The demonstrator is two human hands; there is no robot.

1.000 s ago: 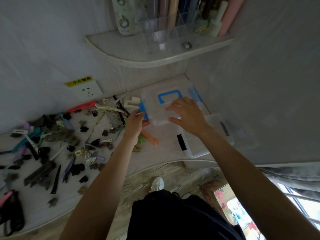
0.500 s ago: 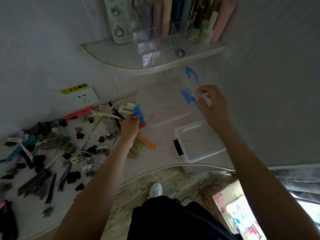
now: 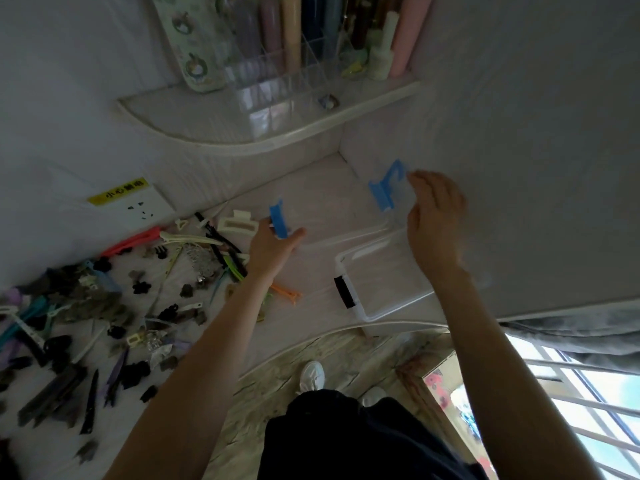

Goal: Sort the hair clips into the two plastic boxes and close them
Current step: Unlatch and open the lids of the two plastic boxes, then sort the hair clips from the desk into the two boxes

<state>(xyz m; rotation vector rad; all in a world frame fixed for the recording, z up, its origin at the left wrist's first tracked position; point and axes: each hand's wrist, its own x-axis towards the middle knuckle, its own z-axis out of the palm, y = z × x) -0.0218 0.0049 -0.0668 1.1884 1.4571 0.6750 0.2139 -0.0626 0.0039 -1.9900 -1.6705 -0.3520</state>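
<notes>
A clear plastic box with blue latches [image 3: 332, 216] lies on the white table, open. My left hand [image 3: 273, 247] grips its left end at the blue latch [image 3: 278, 220]. My right hand [image 3: 433, 223] holds the box's clear lid with a blue handle [image 3: 391, 188] tilted up near the right wall. A second clear box with a black latch [image 3: 349, 261] sits open and empty at the table's front edge, below my right hand. Several hair clips [image 3: 104, 306] of many colours lie scattered across the table's left half. An orange clip [image 3: 284, 292] lies by my left forearm.
A curved corner shelf [image 3: 263, 143] with a clear organiser and bottles hangs above the boxes. A wall socket [image 3: 138, 206] sits at the back left. The wall closes in on the right. The table's curved front edge [image 3: 311, 341] runs just below the second box.
My right hand has taken the lid off the blue-latched box and swung it up and to the right. My left hand stays at the box's left latch.
</notes>
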